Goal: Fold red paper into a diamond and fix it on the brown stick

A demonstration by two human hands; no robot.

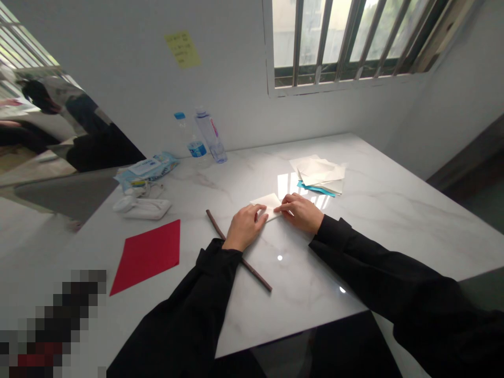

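Cream paper [271,200] sitting right under both hands' fingertips. Left hand [243,229] curling thumb and index into narrow gap at its left side; right hand [302,214] touching right corner, fingers bunched close. Can't tell if either's pinching or just pressing. Imo left should be anchoring lightly while right's lining up edges before creasing. Brown stick [255,274] lying nearer body than fingertips, passing under left wrist; worth keeping sleeve [177,310] off it.

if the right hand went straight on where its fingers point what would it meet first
Most likely the left hand: the right hand points toward its fingers across the small piece of cream paper, though exact depth is unclear from this single view.
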